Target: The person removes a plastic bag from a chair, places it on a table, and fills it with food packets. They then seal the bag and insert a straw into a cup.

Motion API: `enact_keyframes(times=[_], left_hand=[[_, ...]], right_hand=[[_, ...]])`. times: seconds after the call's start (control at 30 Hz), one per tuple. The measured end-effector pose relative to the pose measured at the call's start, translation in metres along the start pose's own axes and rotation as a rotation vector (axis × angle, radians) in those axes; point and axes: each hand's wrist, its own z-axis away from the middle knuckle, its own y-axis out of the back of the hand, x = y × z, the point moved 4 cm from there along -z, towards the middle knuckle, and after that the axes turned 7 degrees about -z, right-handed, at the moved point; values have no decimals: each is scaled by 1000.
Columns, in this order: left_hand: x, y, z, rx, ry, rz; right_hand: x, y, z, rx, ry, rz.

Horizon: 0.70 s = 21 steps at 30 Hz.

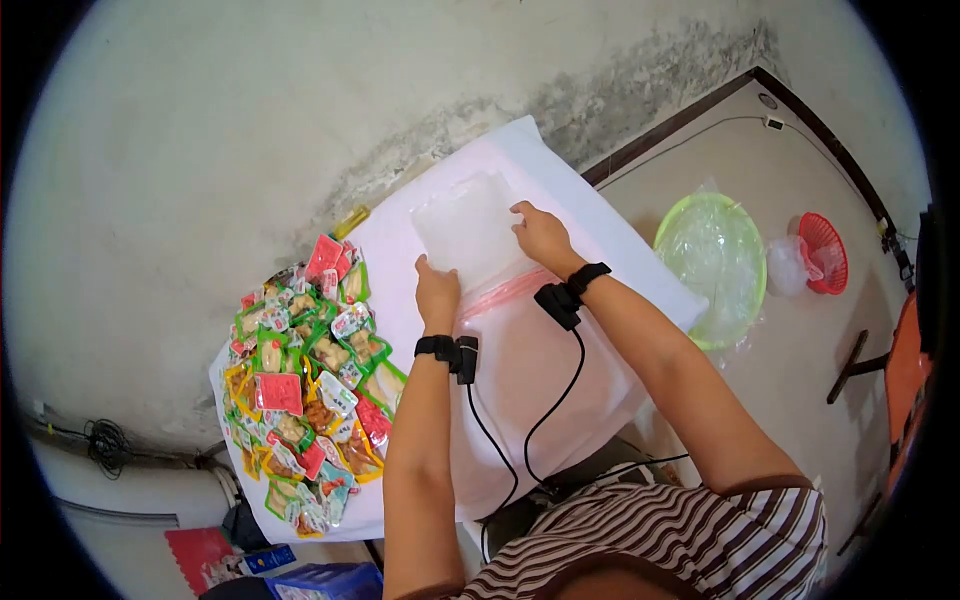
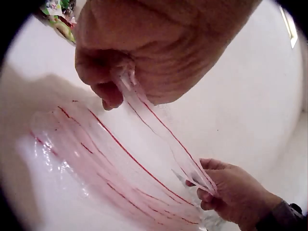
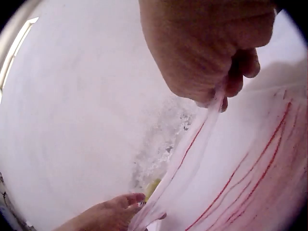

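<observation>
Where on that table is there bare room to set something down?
The table looks bare along its right edge, past the clear bag, and in a narrower strip between that bag and the snack packets. They crowd the left end; red-lined plastic covers the near side.

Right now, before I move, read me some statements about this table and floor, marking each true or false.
1. The left hand and right hand both hold a clear plastic bag. True.
2. The sealed food packets are piled to the right of both hands. False: they are piled to the left.
3. The light green basin stands on the table. False: it is on the floor.
4. A red plastic basket is on the floor. True.
5. The right wrist is bare. False: a black strap circles it.
</observation>
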Motion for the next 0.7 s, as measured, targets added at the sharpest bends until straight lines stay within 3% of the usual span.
enact_keyframes(times=[0.1, 0.23, 0.3, 0.37, 0.47, 0.6, 0.67, 0.7], left_hand=[[-10, -6, 4, -46, -94, -28], [-17, -10, -1, 17, -86, -95], [-34, -29, -20, 14, -174, 107], [-43, -40, -34, -45, -143, 216], [-46, -56, -54, -119, -108, 304], [-45, -73, -81, -130, -186, 432], [-36, -65, -74, -184, -182, 475], [-28, -56, -66, -239, -174, 515]], right_hand=[[2, 2, 10, -5, -53, 6], [13, -3, 10, 48, 33, 23], [15, -4, 6, 99, 85, -25], [23, -11, -2, -67, -77, 91], [32, -19, -22, -191, -121, 52], [29, -21, -36, -250, -105, 34], [23, -26, -40, -483, -14, -157], [27, -28, -44, -485, -13, -156]])
